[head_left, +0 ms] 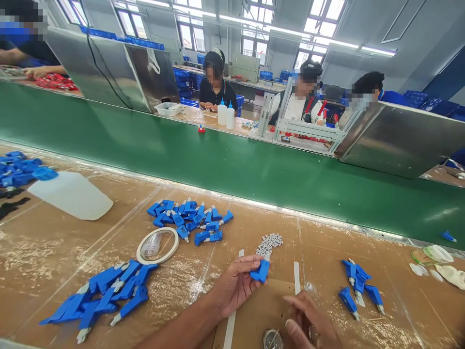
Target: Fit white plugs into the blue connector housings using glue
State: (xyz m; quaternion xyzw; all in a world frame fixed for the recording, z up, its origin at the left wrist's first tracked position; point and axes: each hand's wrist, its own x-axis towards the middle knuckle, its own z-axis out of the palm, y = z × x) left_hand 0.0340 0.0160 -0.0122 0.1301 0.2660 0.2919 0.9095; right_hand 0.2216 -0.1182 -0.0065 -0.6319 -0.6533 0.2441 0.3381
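My left hand (234, 286) pinches a small blue plastic connector (260, 271) just above the brown worktable (54, 261). My right hand (308, 322) hovers low at the bottom edge, fingers curled, beside a small round metal tin (271, 339); whether it holds anything is hidden. Just beyond the connector lies a heap of tiny white parts (269, 242). Piles of blue connectors lie at the centre (191, 220), at the lower left (105, 293) and to the right (358, 286).
A tape ring (158, 245) and a toppled white bottle with a blue cap (70, 193) lie at the left. A green conveyor belt (232, 160) runs past the table. Beyond it, several seated people work by steel guards, bottles and blue bins.
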